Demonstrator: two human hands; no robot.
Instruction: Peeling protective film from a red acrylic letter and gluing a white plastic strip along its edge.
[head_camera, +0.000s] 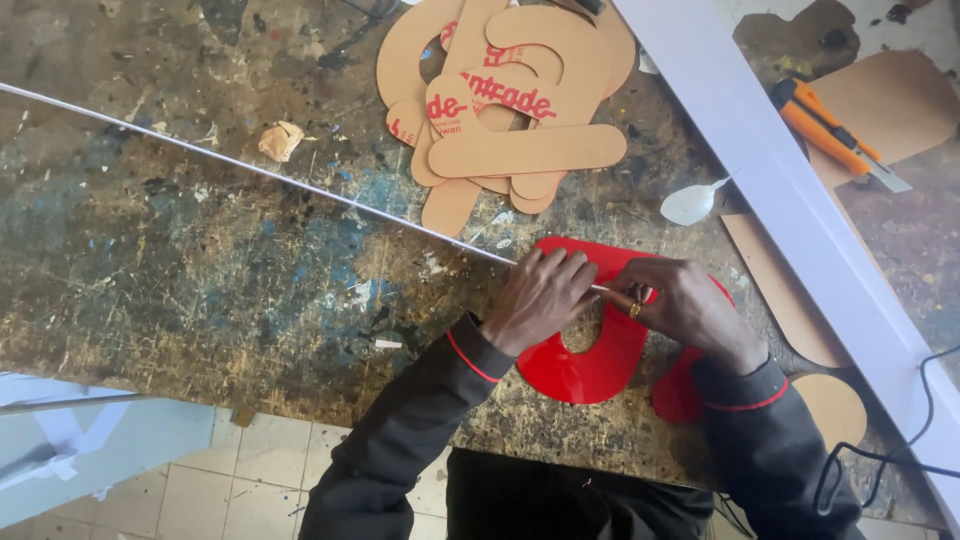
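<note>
Pressing the thin white strip against the rim of the red acrylic letter goes best, as far as one can judge, if you keep the strip standing on its edge and flush with the cut outline while you work round the curve, letting the long free length trail off to your left across the paint-stained workbench without twisting. Your left hand lies on top of the red piece with its fingers curled down and pressed together over the strip where it meets the letter; your right hand, a ring on one finger, pinches the strip's end between thumb and fingertips, closed tight with nothing spread. The two hands are nearly touching, just above the letter's inner cut-out. The red letter lies flat on the bench at the near edge, partly hidden under both hands. Keep the strip's tail clear of the stack of cardboard letter templates further back, and mind the orange utility knife lying beyond the white board on your right, well apart from your hands.
</note>
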